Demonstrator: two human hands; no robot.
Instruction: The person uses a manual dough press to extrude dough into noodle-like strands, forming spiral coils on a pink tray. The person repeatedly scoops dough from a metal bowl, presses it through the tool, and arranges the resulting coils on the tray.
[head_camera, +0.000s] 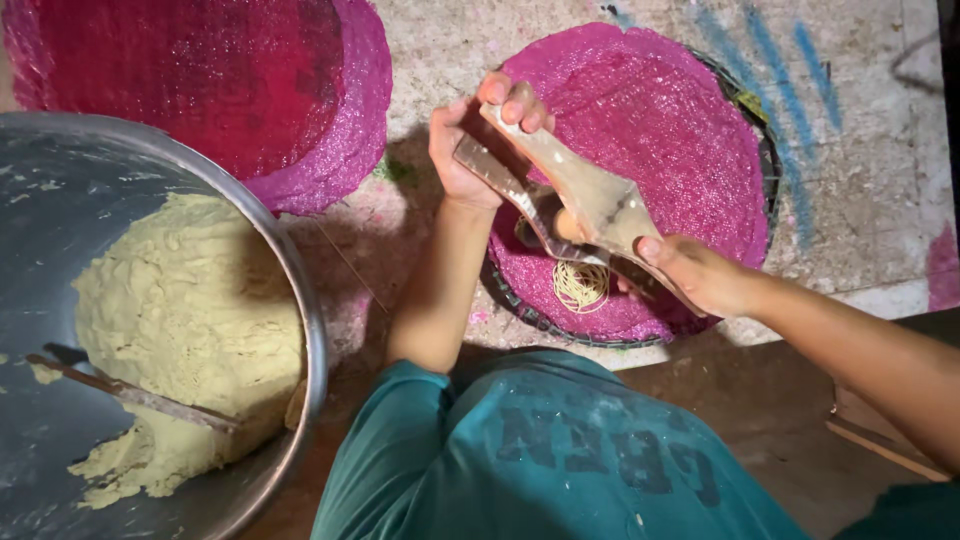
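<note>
Head view, looking down. Both hands on a wooden hand press (580, 200), held tilted over a round tray lined with pink mesh (680, 130).

Left hand (475, 140): fingers wrapped tight around the far ends of the two press handles.

Right hand (700, 272): fingers clamped on the near right end of the press, thumb on top.

Thin pale noodle strands (580, 285) hang from under the press and lie coiled on the near part of the pink mesh.

Left of scene: large metal basin (300, 300) holding a mound of pale yellow dough (190, 310), with a stick (140, 397) lying in it. Far left: second pink mesh tray (300, 90), on a rough concrete floor (860, 150). Teal shirt (540, 450) near.
</note>
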